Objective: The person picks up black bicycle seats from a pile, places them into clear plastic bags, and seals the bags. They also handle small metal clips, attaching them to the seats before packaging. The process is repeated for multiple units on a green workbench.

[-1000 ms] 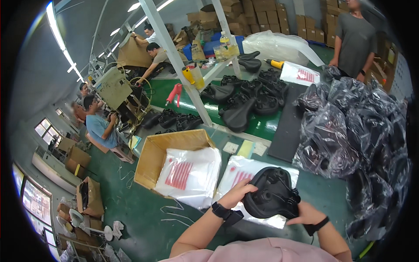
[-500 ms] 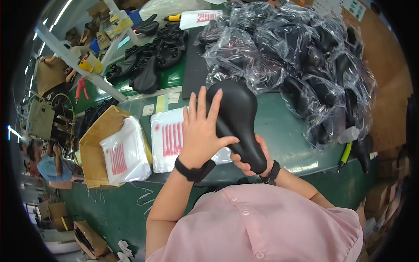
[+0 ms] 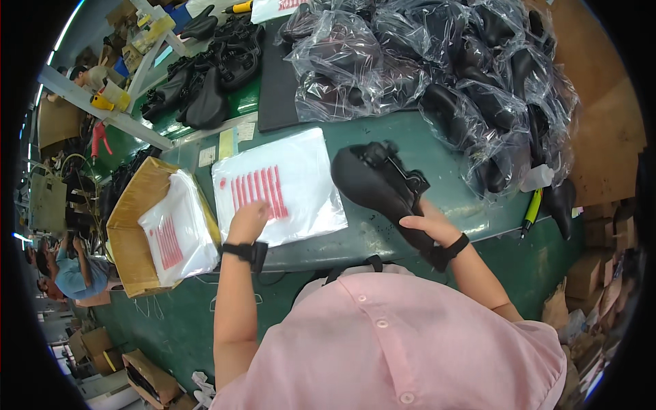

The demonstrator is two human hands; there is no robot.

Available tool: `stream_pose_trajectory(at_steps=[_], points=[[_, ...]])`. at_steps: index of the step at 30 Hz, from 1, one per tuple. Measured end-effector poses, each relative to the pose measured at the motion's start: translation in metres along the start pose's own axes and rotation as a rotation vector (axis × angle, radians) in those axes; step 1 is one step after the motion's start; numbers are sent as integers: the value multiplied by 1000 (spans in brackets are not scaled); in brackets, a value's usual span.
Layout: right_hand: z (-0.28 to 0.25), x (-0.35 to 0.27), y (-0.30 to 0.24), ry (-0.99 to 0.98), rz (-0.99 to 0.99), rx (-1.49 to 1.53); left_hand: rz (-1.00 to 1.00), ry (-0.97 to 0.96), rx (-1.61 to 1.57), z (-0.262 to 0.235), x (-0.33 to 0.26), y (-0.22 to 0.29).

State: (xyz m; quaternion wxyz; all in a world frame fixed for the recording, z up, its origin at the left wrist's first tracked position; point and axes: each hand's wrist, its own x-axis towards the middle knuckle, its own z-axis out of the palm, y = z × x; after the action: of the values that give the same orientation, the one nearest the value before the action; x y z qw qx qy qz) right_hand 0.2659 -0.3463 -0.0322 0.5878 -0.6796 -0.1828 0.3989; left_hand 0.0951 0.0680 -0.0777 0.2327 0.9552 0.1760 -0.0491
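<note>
Currently bagging: right hand fingers grip black saddle; left hand fingers rest pressed together on plastic bag beside it. Opening the bag likely comes next.

Flat clear plastic bags with red print on green counter; more in open cardboard box leftward.

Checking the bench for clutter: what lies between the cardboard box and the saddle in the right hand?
In the head view, a stack of clear bags with red print lies between the box and the saddle, with the left hand on it.
</note>
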Motion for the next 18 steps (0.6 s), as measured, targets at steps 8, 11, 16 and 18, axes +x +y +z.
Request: stream_pose_trajectory(at_steps=[8,11,16,18], points=[[-6,15,83,415,70,-745,71,157,-20,44,-30,-2],[11,18,83,396,136,-635,380,197,466,101,23,64],[19,22,89,391,180,-494,-169,138,341,143,77,153],[19,22,93,399,159,-421,-113,93,298,138,87,148]])
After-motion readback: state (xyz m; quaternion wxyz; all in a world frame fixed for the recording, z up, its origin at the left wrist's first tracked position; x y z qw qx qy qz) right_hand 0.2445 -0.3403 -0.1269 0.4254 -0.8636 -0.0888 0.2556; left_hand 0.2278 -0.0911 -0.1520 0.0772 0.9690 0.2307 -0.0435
